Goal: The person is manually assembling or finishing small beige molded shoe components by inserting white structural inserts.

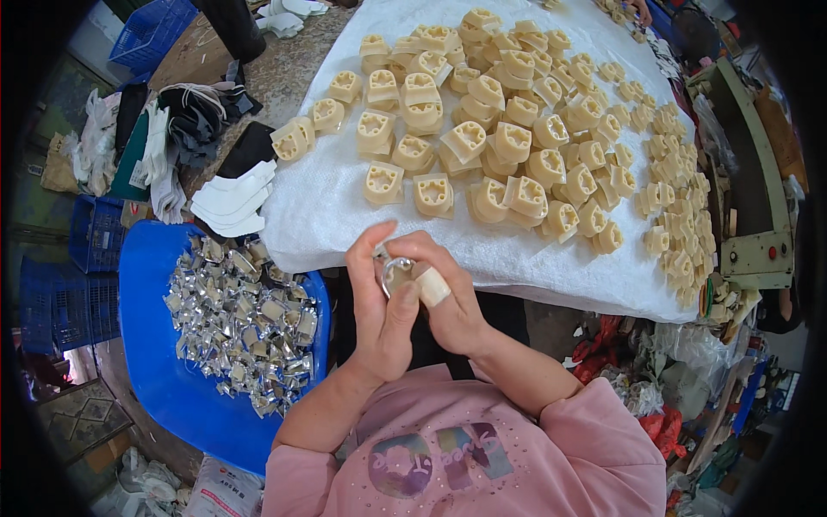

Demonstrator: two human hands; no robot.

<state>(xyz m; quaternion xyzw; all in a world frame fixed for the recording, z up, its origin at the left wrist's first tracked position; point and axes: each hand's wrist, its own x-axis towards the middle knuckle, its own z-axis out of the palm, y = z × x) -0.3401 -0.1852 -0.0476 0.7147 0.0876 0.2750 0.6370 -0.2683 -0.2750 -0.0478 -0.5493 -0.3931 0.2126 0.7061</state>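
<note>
In front of my chest, just off the table's near edge, both hands are closed round a small shiny silver piece [395,274] with a curved rim. My left hand [379,323] grips it from the left, thumb against its near side. My right hand [457,310] wraps it from the right, a beige cover or tape on one digit. Fingers hide much of the piece. Beyond them, beige D-shaped hollow plastic blocks [433,196], shaped like shoe heels, lie in a crowd on a white woven sheet [327,207]. Many of their tops show holes and ribs.
A blue tub [146,345] at my left holds many silver-and-beige pieces [245,319]. White curved sheets [233,200] and a dark phone-like slab [247,148] lie by the table's left edge. A green metal frame [762,189] stands right. Blue crates [65,302] stand far left.
</note>
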